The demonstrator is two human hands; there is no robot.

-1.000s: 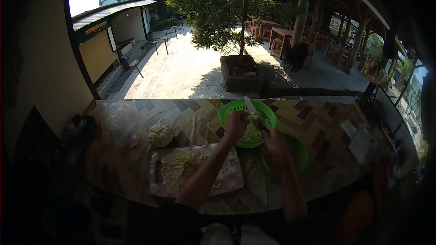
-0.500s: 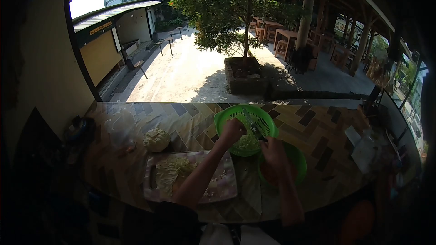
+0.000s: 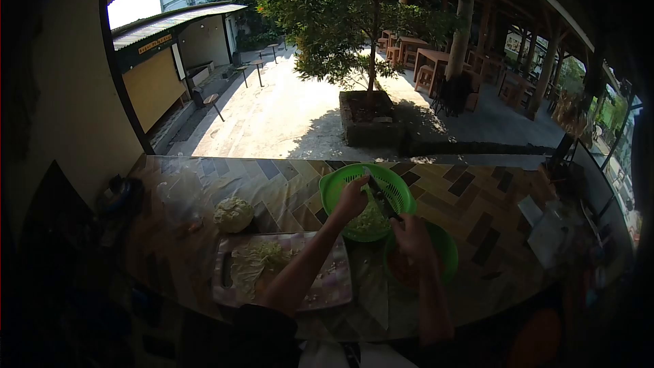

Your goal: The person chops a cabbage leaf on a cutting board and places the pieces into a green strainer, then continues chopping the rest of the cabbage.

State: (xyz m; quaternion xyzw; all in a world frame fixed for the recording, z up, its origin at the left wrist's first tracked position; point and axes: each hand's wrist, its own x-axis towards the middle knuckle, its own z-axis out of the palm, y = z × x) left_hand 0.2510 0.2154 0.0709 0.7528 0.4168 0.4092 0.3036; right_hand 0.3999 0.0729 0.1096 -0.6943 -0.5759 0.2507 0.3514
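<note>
My right hand (image 3: 411, 237) is wrapped round the dark handle of a knife (image 3: 383, 197), whose blade slants up and left over a green colander (image 3: 328, 187). Close beside the blade is my left hand (image 3: 352, 199), its fingers curled; whether they grip the blade or bits of cabbage is hidden. Pale shredded cabbage (image 3: 368, 223) lies in the colander. A green bowl (image 3: 449, 252) with orange-red contents sits under my right forearm. Left of my left forearm, cut cabbage leaves (image 3: 253, 266) rest on a checked cutting board (image 3: 334, 286).
A cabbage head (image 3: 234, 215) stands behind the board, with a clear plastic bag (image 3: 182, 197) to its left. More bags and packets (image 3: 552, 232) lie at the counter's right end. Beyond the patterned counter (image 3: 470, 197) are a courtyard, a planted tree (image 3: 371, 88) and wooden tables.
The knife has tilted and its blade now comes up by my left fingers. My right hand has shifted slightly down, while the view has moved a little.
</note>
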